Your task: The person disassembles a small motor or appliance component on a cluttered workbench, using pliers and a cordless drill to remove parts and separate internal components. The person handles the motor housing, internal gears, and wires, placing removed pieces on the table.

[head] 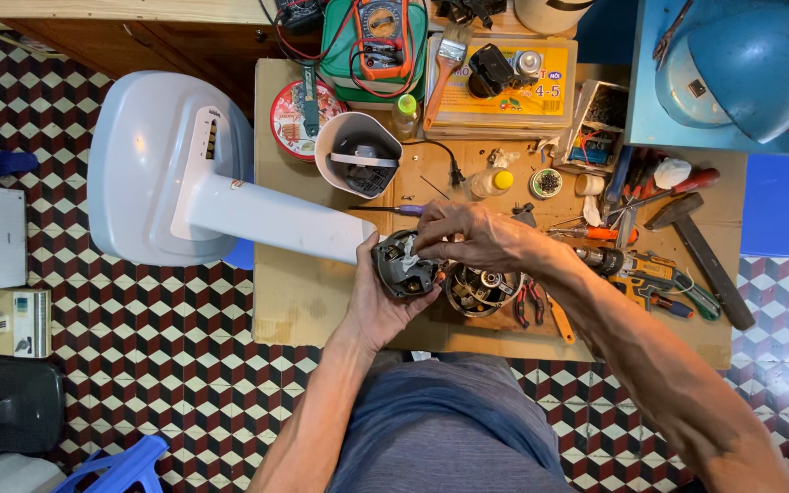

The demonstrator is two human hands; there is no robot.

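Grey motor housing (403, 267) sits gripped in the left hand (378, 301); right hand (468, 236) pinches its white wiring (410, 258).

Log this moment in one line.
left hand: grips motor housing | right hand: fingers pinch white scrap on it | fan stand: lying alongside

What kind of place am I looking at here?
Probably a small appliance repair bench. A cardboard-covered low table is crowded with hand tools, a yellow multimeter with red leads lies at the back, and the left hand holds a grey round motor housing beside a pale blue fan stand.
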